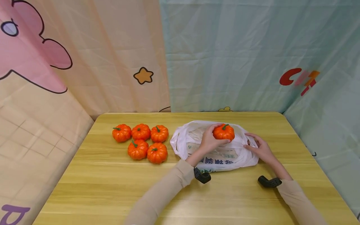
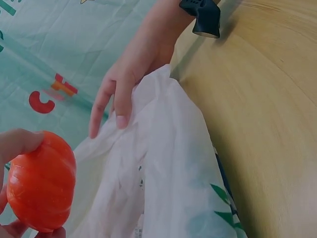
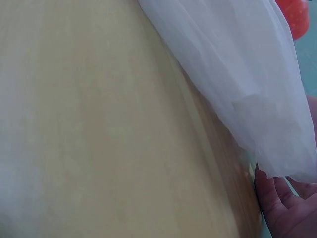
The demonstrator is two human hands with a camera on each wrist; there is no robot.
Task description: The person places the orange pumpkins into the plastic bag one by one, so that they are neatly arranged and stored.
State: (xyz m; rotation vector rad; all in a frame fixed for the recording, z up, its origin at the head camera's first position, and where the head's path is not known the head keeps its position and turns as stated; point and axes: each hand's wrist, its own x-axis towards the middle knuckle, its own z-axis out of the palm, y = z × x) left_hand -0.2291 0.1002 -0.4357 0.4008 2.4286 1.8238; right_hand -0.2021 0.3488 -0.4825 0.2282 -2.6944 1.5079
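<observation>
Clamped on one orange pumpkin point(image 1: 224, 133) are the thumb and fingers of the left hand point(image 1: 209, 140), which grips it from its left side. Green stem point(image 1: 225, 126) of this pumpkin points upward, and the pumpkin is held over the open mouth of a white bag point(image 1: 244, 160); whether it touches the plastic, one cannot tell. At the right edge of the bag is the right hand point(image 1: 261, 149). Its thumb and index finger touch the plastic and stand apart from each other, but if the other fingers pinch it, the pictures do not show. The bag lies on the wooden table point(image 1: 230, 200), with dark writing and some green print on its near side. To the left of the bag, five other pumpkins point(image 1: 141, 132) rest close together on the table, three in the back row and two in front. Both arms wear beige sleeves point(image 1: 161, 190), and at each wrist sits a black device point(image 1: 202, 176). Behind the table hang cloths point(image 1: 225, 56), one of which bears an orange star point(image 1: 143, 76)
</observation>
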